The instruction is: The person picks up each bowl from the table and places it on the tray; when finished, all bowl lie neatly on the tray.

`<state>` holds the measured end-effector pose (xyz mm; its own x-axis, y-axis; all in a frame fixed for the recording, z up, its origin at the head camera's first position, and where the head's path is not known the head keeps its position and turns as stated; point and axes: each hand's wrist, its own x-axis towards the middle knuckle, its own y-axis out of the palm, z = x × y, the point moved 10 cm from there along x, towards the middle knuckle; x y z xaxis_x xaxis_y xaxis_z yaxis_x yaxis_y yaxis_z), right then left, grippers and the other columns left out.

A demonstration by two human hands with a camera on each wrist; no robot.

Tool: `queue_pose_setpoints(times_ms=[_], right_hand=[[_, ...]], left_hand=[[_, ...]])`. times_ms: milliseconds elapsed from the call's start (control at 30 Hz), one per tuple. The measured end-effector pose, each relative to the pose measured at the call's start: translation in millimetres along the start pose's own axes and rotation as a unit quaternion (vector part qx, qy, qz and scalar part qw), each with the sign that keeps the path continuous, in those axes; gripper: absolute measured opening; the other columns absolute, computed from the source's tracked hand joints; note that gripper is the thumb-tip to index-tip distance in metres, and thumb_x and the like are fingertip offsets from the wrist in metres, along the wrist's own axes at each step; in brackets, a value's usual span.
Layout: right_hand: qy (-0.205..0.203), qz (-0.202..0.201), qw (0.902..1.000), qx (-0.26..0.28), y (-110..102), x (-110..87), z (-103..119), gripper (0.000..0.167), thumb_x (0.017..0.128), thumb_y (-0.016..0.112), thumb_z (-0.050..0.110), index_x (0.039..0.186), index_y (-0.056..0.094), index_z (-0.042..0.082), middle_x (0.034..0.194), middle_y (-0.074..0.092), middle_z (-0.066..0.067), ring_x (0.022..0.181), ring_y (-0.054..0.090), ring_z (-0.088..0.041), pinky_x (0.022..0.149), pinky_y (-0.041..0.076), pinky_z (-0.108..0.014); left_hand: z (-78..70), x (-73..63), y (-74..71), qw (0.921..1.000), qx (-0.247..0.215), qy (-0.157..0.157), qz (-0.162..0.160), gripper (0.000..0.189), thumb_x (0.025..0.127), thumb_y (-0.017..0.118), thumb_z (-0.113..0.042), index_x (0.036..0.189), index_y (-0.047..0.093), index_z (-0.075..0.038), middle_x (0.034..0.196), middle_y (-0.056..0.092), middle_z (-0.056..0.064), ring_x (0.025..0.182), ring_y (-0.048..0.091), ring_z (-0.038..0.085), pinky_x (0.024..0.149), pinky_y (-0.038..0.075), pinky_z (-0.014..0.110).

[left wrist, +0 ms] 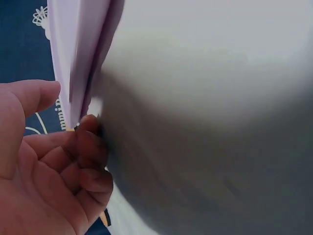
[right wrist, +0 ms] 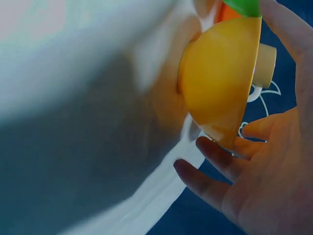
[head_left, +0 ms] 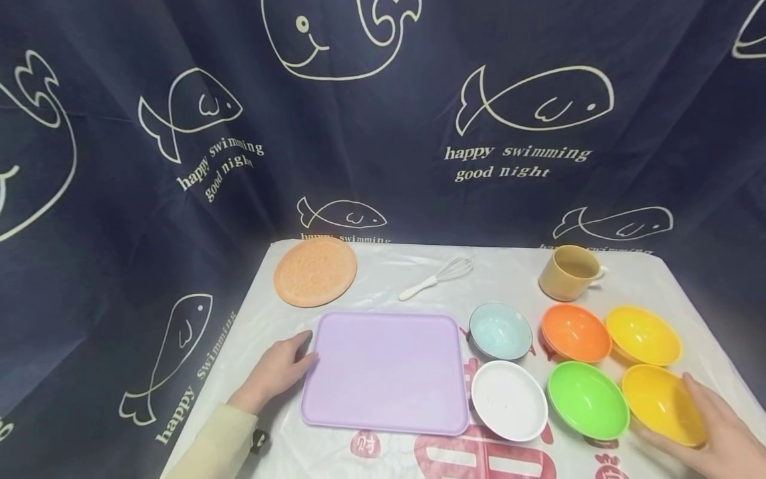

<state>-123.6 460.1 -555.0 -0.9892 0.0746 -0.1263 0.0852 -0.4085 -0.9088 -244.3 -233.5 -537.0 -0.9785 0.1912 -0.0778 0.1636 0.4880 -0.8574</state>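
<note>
On the left, my left hand (head_left: 279, 369) is beside the left edge of a flat lilac tray (head_left: 385, 372), index finger and thumb spread close to its rim. In the left wrist view, the thumb stands apart from the tray's edge and the other fingers are loosely bent near its corner. My right hand (head_left: 712, 426) spreads around the near side of a yellow bowl (head_left: 661, 402), thumb and fingers at its rim. The right wrist view shows this bowl (right wrist: 220, 73) upright on the table, with two loosely stretched fingertips (right wrist: 188, 169) pointing past its side.
Left of the yellow bowl are a green bowl (head_left: 588, 399) and a white bowl (head_left: 509, 401). Behind stand light blue (head_left: 500, 331), orange (head_left: 576, 332) and another yellow bowl (head_left: 643, 336). Farther back are a tan mug (head_left: 565, 276), a whisk (head_left: 433, 279) and an orange round mat (head_left: 315, 271).
</note>
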Motion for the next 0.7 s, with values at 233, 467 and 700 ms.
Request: queue_pose_setpoints(times_ms=[233, 467, 700], right_hand=[[0.03, 0.026, 0.9991, 0.013, 2, 4.0, -9, 0.133, 0.088, 0.08, 0.056, 0.157, -0.012, -0.011, 0.149, 0.006, -0.051, 0.125, 0.022, -0.072, 0.091, 0.022, -0.086], [0.025, 0.005, 0.9996, 0.015, -7, 6.6, -3, 0.132, 0.084, 0.086, 0.049, 0.157, -0.004, -0.015, 0.142, 0.019, -0.052, 0.121, 0.028, -0.07, 0.091, 0.026, -0.085], [0.029, 0.016, 0.9988, 0.036, -10, 9.6, 3, 0.13, 0.082, 0.089, 0.047, 0.155, 0.005, -0.02, 0.137, 0.026, -0.05, 0.12, 0.03, -0.066, 0.091, 0.028, -0.084]], left_hand=[[4.9, 3.9, 9.8, 0.9996, -0.022, 0.001, 0.017, 0.053, 0.101, 0.069, -0.023, 0.145, 0.057, 0.004, 0.106, 0.074, 0.013, 0.097, 0.07, 0.025, 0.096, 0.056, 0.048], [7.1, 3.3, 12.9, 0.9975, -0.057, 0.011, 0.041, 0.054, 0.099, 0.066, -0.013, 0.148, 0.053, 0.006, 0.07, 0.053, -0.006, 0.063, 0.05, 0.011, 0.067, 0.048, 0.032], [9.1, 2.1, 15.2, 0.9931, -0.099, 0.018, 0.061, 0.056, 0.099, 0.066, -0.009, 0.15, 0.049, 0.008, 0.076, 0.056, -0.006, 0.068, 0.053, 0.01, 0.069, 0.05, 0.029]])
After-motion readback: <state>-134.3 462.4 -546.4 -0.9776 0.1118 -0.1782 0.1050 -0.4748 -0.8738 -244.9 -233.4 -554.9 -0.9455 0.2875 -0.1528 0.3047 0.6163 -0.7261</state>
